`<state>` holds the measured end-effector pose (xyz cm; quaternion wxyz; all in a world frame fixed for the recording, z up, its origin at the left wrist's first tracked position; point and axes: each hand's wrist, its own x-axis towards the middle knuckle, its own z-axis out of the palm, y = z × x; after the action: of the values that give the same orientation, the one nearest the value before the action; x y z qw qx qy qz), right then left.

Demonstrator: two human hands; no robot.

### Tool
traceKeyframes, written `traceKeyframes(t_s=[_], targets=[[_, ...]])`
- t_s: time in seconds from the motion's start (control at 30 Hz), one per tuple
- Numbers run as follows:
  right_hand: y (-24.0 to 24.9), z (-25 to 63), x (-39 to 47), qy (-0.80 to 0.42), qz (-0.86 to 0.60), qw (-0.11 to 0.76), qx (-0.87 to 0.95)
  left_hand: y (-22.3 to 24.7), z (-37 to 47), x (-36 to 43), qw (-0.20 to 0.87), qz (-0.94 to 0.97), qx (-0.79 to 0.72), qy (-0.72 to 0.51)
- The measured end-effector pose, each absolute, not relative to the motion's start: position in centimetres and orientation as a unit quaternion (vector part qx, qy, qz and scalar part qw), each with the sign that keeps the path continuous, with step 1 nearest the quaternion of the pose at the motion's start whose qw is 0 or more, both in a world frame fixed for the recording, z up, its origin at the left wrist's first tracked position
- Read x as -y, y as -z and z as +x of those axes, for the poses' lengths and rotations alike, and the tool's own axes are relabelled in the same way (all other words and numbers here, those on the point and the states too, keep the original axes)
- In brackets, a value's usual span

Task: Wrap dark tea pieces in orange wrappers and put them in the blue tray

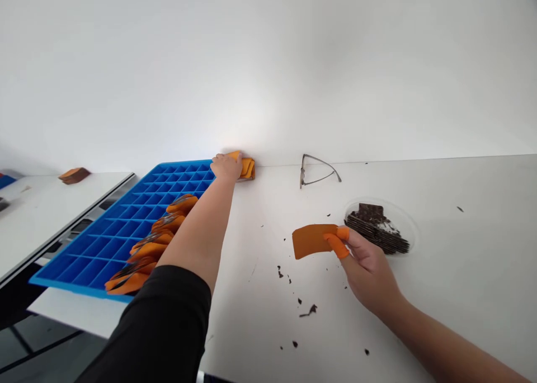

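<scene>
My right hand [364, 265], with orange covers on the thumb and a finger, pinches a flat orange-brown piece [312, 241] by its right end, raised over the white table. My left hand [227, 166] reaches to the back of the table, beside a stack of orange pieces [247, 169]; its fingers lie over the stack's left part, and what they grip, if anything, is hard to make out. Just behind my right hand is a clear round dish [413, 226] holding a pile of thin dark brown pieces [377, 229].
At the left lies a blue compartment tray [96, 243] with orange bundles [153, 246] along its right side. Glasses [319, 173] rest near the wall. Dark crumbs [310, 310] dot the white table [260, 316]. Another orange-brown stack [74, 175] sits on the far-left table.
</scene>
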<state>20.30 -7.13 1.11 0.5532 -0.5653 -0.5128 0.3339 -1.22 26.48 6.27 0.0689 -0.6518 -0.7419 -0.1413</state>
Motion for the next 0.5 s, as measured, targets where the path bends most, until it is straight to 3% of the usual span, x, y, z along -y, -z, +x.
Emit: traceKeyframes(t_s=[0.2, 0.5], targets=[[-1.1, 19.7, 7.7, -0.321, -0.529, 0.521, 0.589, -5.2, -1.9, -27.7, 0.051, -0.642, 0.758, 0.105], [-1.5, 20.0, 7.5, -0.311, -0.531, 0.554, 0.561, -8.0, -0.1, -25.5, 0.027, -0.669, 0.732, 0.123]])
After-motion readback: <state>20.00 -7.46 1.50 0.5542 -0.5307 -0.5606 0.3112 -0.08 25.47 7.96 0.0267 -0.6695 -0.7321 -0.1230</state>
